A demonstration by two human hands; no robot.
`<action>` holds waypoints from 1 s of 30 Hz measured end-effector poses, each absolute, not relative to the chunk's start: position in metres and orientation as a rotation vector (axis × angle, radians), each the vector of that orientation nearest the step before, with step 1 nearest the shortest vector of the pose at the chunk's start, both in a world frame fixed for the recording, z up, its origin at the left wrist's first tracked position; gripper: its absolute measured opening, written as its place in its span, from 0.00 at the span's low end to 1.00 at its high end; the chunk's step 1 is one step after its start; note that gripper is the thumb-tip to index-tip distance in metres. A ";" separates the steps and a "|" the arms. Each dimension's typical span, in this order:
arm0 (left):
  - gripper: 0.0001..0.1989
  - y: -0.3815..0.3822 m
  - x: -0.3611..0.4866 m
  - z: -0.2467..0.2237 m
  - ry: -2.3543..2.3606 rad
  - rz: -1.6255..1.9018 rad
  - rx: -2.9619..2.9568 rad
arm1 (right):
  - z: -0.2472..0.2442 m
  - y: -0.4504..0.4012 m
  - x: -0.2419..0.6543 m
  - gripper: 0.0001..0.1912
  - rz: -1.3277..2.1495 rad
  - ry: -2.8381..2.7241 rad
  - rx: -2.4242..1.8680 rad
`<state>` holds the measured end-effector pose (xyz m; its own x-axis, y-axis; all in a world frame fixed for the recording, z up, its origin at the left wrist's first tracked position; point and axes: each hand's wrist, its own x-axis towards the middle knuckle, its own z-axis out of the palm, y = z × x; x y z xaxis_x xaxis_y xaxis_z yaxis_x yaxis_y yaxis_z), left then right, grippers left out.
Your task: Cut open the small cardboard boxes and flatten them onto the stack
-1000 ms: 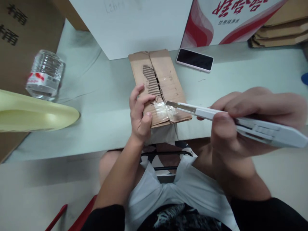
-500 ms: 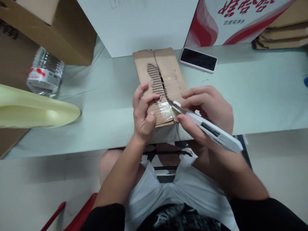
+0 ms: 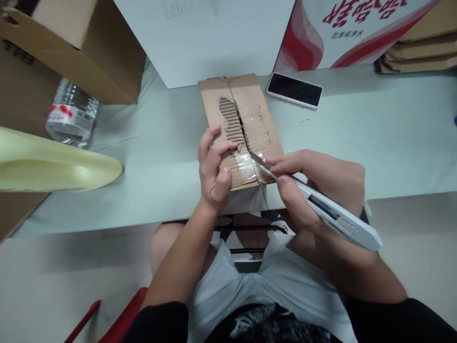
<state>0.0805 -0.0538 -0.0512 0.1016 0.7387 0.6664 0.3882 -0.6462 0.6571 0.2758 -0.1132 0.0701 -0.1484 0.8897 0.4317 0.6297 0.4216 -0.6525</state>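
Note:
A flattened piece of brown cardboard (image 3: 257,109) lies near the table's front edge, with a torn strip of ridged inner layer, a dark slit down its middle and clear tape at its lower end. My left hand (image 3: 216,166) grips its left edge, fingertips on top. In my right hand (image 3: 317,186) is a white utility knife (image 3: 335,216), its handle slanting down to the right. The blade is out, and its tip touches the cardboard at the slit's lower end, by the tape.
On the green-grey table (image 3: 160,176) are a phone (image 3: 294,90), a plastic bottle (image 3: 73,114) and a brown box (image 3: 103,52). A pale yellow curved object (image 3: 60,162) juts in from the left. White-and-red box (image 3: 342,33) and stacked cardboard (image 3: 421,55) stand behind.
My right hand and the knife's handle have moved down and to the right, and more of the cardboard's right side shows. My left hand keeps its hold on the cardboard.

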 end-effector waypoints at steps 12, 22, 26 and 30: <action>0.25 -0.055 0.083 -0.052 1.126 1.561 2.055 | 0.076 -0.121 0.274 0.09 0.400 -1.822 -1.278; 0.24 -0.056 0.088 -0.051 1.098 1.564 1.998 | 0.067 -0.123 0.273 0.08 0.284 -1.892 -1.197; 0.24 -0.054 0.088 -0.051 1.071 1.576 2.012 | 0.062 -0.120 0.275 0.10 0.289 -1.860 -1.176; 0.23 -0.054 0.088 -0.051 0.982 1.562 2.049 | 0.064 -0.126 0.278 0.10 0.215 -1.797 -1.126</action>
<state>0.0883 -0.0539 -0.0510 0.1371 0.7222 0.6780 0.2976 -0.6829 0.6672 0.2782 -0.1258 0.0638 -0.1043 0.7678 0.6322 0.5969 0.5568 -0.5777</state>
